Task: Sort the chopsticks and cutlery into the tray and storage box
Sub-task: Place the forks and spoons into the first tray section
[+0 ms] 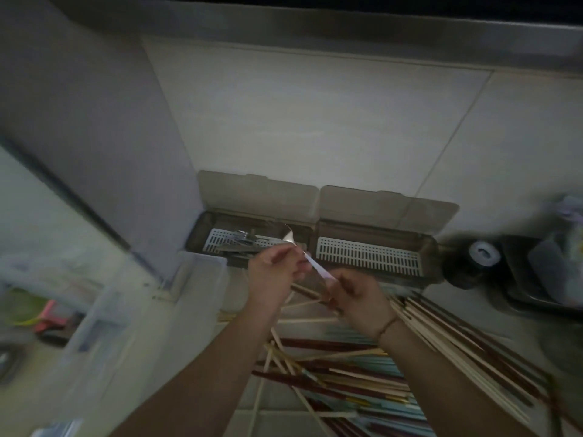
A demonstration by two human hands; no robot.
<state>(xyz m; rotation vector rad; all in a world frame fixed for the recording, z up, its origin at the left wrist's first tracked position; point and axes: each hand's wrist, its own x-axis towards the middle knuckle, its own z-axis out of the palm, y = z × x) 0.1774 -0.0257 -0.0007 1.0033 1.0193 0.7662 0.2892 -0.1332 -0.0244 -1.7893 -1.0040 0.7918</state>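
Metal spoon [288, 239] pinched by left grip [274, 272], bowl up at 12 o'clock before left storage box [249, 244]. Right grip [359, 294] clamped on pale strip [318, 268], blurred. Right storage box [369, 255] at 3 o'clock, lid up, grid bare. Chopsticks [362, 370] heaped on counter [195, 335] at 6 o'clock.

No lettering, label, brand or number can be read anywhere here.

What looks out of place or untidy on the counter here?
The chopsticks lie in a loose, crossed heap below the hands, not sorted. The right storage box shows only its bare white grid, while the left storage box holds some metal cutlery.
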